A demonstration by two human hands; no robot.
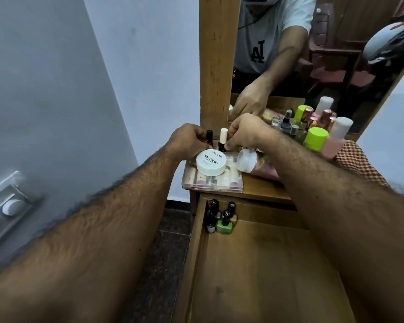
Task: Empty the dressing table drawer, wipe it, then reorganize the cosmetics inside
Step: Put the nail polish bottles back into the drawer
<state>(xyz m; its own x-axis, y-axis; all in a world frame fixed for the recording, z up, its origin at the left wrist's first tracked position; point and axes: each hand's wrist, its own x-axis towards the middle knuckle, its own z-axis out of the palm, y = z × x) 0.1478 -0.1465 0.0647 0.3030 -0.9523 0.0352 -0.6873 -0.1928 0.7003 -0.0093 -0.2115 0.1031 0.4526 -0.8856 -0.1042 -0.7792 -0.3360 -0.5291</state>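
Standing in the open drawer (254, 264) — four polish bottles (222, 217); both hands' fingers (231, 145) pinch tabletop bottles.

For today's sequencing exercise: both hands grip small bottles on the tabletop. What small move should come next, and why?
Probably carry the black-capped bottle in the left hand down into the open drawer beside the nail polish cluster, since reorganizing has begun there.

Grey wall (56, 89) stood at left, switch plate (8, 203) with round knob fixed low on it. Dark speckled floor (159, 264) showed beside table. Mirror (313, 54) in wooden frame (216, 61) reflected pink plastic chair (331, 59).
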